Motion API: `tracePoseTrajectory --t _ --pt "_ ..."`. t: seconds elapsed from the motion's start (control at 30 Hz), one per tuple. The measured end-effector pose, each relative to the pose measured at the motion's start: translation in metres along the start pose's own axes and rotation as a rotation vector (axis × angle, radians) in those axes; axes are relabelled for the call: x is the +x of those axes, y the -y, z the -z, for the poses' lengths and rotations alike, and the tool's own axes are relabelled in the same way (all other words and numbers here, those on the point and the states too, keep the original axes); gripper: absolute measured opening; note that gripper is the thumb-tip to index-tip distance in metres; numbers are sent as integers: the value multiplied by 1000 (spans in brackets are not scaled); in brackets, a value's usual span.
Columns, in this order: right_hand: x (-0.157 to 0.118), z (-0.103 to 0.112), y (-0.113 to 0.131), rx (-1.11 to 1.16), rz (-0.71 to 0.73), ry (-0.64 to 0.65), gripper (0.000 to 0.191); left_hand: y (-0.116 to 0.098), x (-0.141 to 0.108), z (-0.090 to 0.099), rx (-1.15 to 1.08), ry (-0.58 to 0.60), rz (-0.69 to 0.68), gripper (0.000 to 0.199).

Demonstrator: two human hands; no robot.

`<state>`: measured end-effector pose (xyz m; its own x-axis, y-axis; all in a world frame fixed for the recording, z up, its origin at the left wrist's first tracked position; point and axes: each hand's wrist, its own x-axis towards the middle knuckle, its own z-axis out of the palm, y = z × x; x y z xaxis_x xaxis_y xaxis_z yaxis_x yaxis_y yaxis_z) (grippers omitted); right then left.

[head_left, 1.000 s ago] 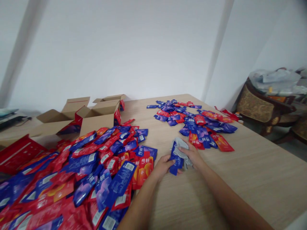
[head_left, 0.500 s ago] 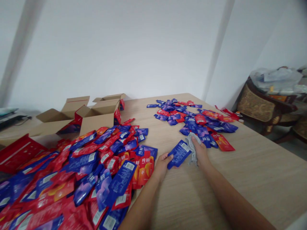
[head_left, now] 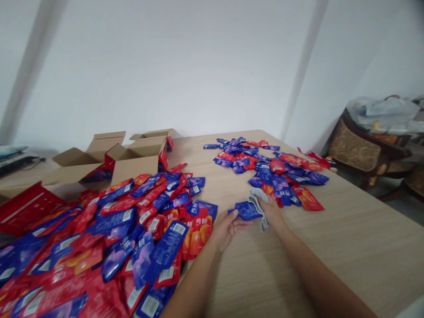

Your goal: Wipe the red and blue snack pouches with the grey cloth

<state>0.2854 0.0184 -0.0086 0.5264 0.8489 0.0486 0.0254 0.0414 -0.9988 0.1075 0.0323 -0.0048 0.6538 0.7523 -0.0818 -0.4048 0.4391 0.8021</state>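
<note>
Just below the middle of the frame, the left hand point(head_left: 229, 228) pinches one end of a blue printed pouch point(head_left: 244, 211), and the right hand point(head_left: 272, 212) has now brought its gray cloth point(head_left: 257, 197) over the other end, so wiping seems under way there.

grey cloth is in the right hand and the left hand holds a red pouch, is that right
Not red: the head view shows the left hand holding a blue pouch. The grey cloth is in the right hand, as you say.
</note>
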Motion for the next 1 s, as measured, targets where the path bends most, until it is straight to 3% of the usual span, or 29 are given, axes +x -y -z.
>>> tracePoseTrajectory --t 0.1,0.23,0.3,0.43,0.47,0.5,0.57,0.63,0.67,0.73,0.83,0.93,1.0 --pt "-6 -10 -5 38 44 -59 41 8 1 -8 -39 39 -60 39" --pt "-19 -25 -5 -132 110 201 32 11 9 -5 -210 -219 -179 32" --pt "-23 -26 -3 -265 173 245 31 6 12 1 -304 -330 -198 28" --pt "-32 -18 7 -452 430 -21 33 2 13 9 -341 -395 -163 25" --pt "-35 -18 10 -477 535 -32 34 4 12 9 -300 -388 -169 27" --pt "-39 -19 13 -509 646 25 34 7 12 9 -239 -380 -185 29" --pt "-45 -25 17 -573 821 261 40 14 11 9 -69 -364 -240 29" --pt "-46 -32 18 -589 878 448 49 20 10 9 111 -315 -273 24" --pt "-44 -35 16 -569 862 460 51 21 9 9 182 -273 -269 22" --pt "-33 -34 11 -496 748 359 47 21 6 6 254 -164 -207 24" --pt "-13 -19 1 -328 410 178 32 16 2 -1 158 -50 -75 34" --pt "-3 -6 -6 -27 55 25 36 12 2 -7 -34 -138 -54 34" --pt "-7 -7 -7 141 -52 -49 45 9 4 -6 -116 -243 -48 29"
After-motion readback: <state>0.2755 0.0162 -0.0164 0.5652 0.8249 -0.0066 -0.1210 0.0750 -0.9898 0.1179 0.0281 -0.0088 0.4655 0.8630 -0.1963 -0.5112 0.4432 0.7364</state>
